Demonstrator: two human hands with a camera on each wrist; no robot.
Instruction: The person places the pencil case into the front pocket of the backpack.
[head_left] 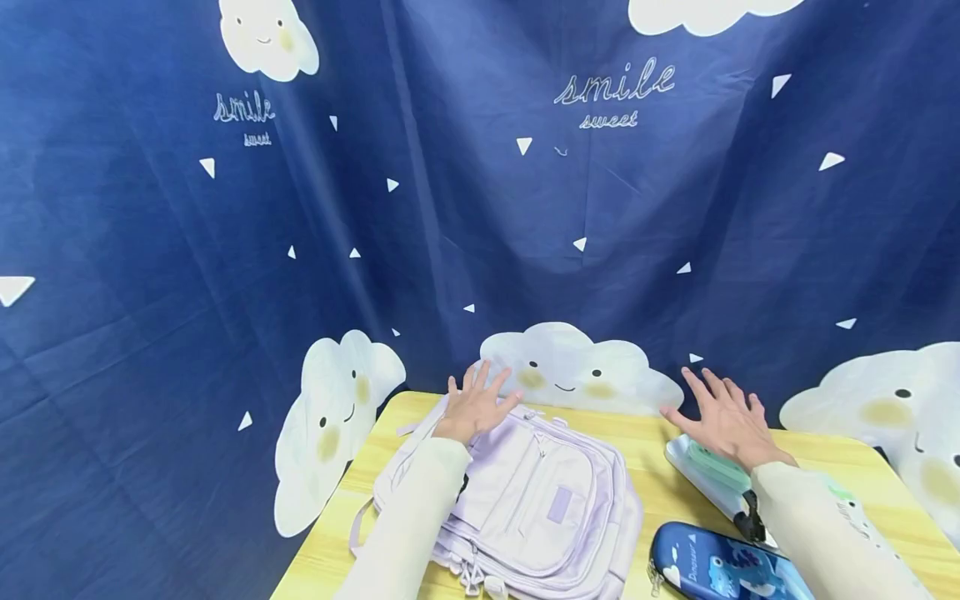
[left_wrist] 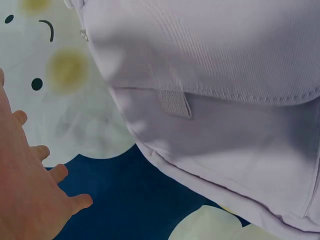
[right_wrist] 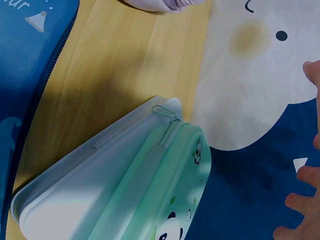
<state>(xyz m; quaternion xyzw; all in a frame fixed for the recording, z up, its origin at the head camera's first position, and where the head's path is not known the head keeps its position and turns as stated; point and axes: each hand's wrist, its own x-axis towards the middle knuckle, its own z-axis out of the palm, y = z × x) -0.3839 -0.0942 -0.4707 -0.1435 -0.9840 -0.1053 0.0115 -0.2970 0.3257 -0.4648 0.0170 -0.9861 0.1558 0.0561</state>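
Note:
A lavender backpack (head_left: 525, 500) lies on the wooden table, its front pocket facing up. Above its far left part my left hand (head_left: 474, 410) is held with fingers spread, holding nothing; the left wrist view shows this hand (left_wrist: 30, 180) apart from the backpack (left_wrist: 225, 135). My right hand (head_left: 726, 421), fingers also spread, hovers over the far end of a green pencil case (head_left: 716, 467) with panda prints. That pencil case (right_wrist: 170, 185) lies against a pale, whitish case (right_wrist: 85, 185). Closer to me is a blue dinosaur pencil case (head_left: 720, 567), partly hidden by my right sleeve.
The yellow wooden table (head_left: 645, 442) ends at a dark blue curtain (head_left: 480, 208) printed with smiling clouds and white triangles. A black strap or buckle (head_left: 750, 517) lies by the right sleeve. Buckles (head_left: 471, 575) hang at the backpack's near edge.

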